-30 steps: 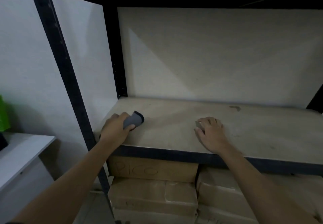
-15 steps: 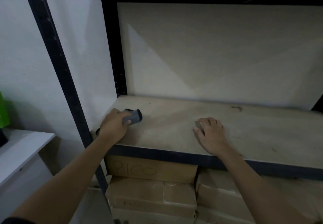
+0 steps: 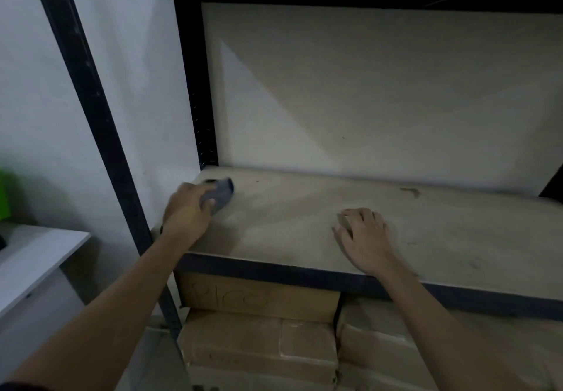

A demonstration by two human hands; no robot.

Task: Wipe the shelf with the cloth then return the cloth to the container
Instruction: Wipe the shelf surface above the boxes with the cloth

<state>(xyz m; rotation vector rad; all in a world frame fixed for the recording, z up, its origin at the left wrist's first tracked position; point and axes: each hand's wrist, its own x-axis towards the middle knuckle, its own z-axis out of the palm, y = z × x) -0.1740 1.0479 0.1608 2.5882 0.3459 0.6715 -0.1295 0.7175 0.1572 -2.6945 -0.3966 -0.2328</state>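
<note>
A dusty pale wooden shelf board (image 3: 304, 217) sits in a black metal rack. My left hand (image 3: 190, 210) grips a bunched grey cloth (image 3: 221, 194) and presses it onto the board near its back left corner. Most of the cloth is hidden under my fingers. My right hand (image 3: 364, 236) lies flat on the board near the front edge, fingers slightly spread, holding nothing. No container for the cloth is in view.
The rack's black front post (image 3: 100, 134) stands just left of my left arm. Cardboard boxes (image 3: 259, 339) are stacked under the shelf. A white table (image 3: 33, 262) stands at the left with a green object (image 3: 4, 195) on it. A dark stain (image 3: 411, 191) marks the board's back right.
My left hand has pushed the cloth away from the front edge toward the back left corner of the shelf. My right hand has stayed in place.
</note>
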